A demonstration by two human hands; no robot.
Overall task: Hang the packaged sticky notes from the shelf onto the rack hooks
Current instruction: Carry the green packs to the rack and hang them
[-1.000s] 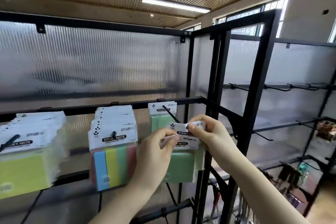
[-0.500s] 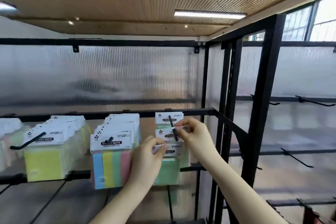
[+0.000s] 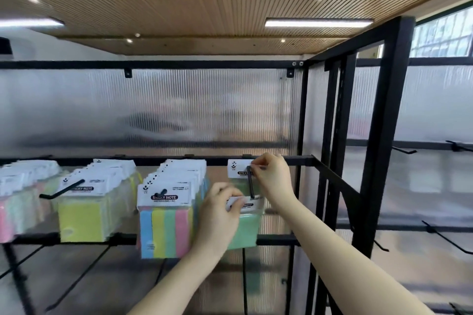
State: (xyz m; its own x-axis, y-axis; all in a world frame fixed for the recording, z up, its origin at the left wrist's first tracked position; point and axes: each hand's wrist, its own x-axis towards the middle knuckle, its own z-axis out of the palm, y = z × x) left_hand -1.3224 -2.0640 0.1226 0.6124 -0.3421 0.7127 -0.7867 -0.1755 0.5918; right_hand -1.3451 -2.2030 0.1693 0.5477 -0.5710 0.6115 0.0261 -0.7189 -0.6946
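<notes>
On the rightmost hook (image 3: 250, 181) of the rack: one green pack (image 3: 244, 222), now threaded where a second ago it was short of the tip, left hand (image 3: 217, 217) pinching its header card, right hand (image 3: 271, 176) fingers pinching the pack behind; hanging nearly done.

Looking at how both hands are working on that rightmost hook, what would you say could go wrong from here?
1. The left hand pinches the green pack by its header card only, near the hook tip; if it lets go before the hole is properly threaded, the pack may drop.
2. The right hand pinches the rear pack's card far back on the same hook; tugging might bend or tear the card.
3. The left wrist sits close to the multicolour packs, so a sideways move could knock them swinging.
</notes>
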